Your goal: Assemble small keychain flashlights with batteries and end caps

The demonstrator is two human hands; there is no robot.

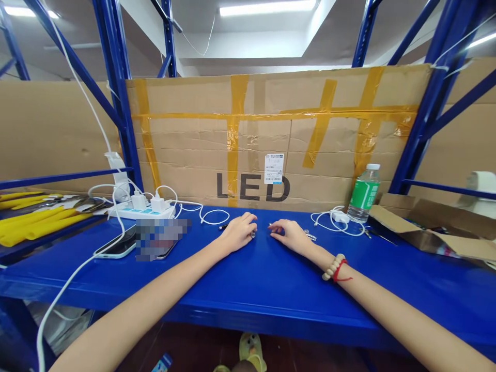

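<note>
We cannot tell whether our curled left hand point(240, 232) or half-open right hand point(290, 235) grips anything, but a small, round, silvery piece point(253, 234), likely light and slick, best pinched by its rim, shows at the left hand's right edge.

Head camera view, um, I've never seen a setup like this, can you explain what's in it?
There's no machine here, just one person's bare left hand and right hand. The camera is worn on their head, looking forward and down. The blue surface bears a phone and power strip on the left, and a bottle and open cardboard box on the right. A small shiny thing shows by the left fingers; whether it's held, I can't tell. The right fingers are loosely bent, and I can't make out anything held there.
</note>
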